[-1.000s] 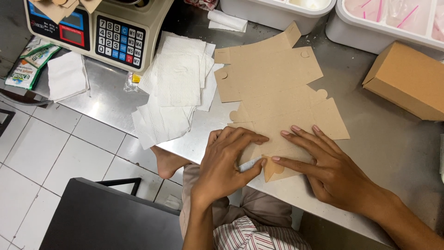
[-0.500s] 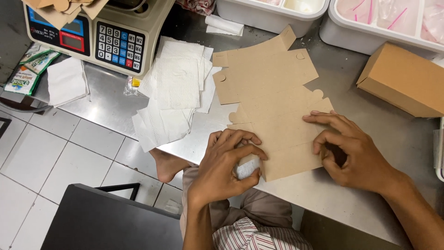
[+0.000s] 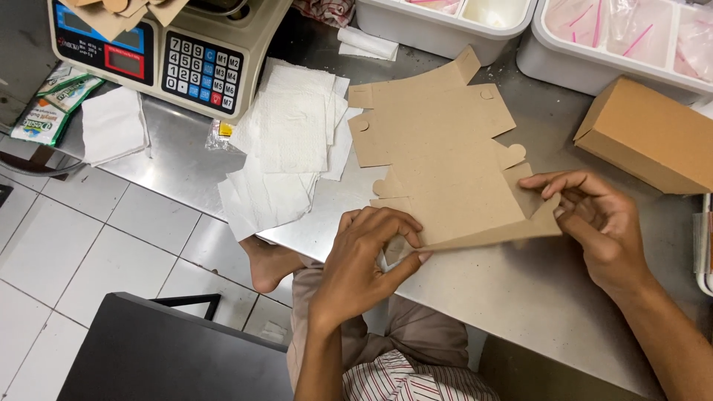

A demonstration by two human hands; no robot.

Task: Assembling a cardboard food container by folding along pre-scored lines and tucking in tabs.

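A flat brown cardboard box blank [image 3: 445,156] lies on the steel table [image 3: 520,297]. Its near flap is folded up off the table. My left hand [image 3: 368,260] pinches the left end of that flap at the table's front edge, fingers curled. My right hand [image 3: 598,223] grips the flap's right end and the side tab beside it. A second blank lies underneath the first, and its notched edges stick out.
A stack of white paper napkins [image 3: 286,148] lies left of the blank. A weighing scale [image 3: 171,52] stands at the back left, white plastic bins [image 3: 564,52] at the back, and a folded brown box [image 3: 653,134] to the right. A black chair [image 3: 163,356] stands below.
My hands have moved from pressing flat on the near part of the blank to its two ends. The near flap now stands lifted along the fold.
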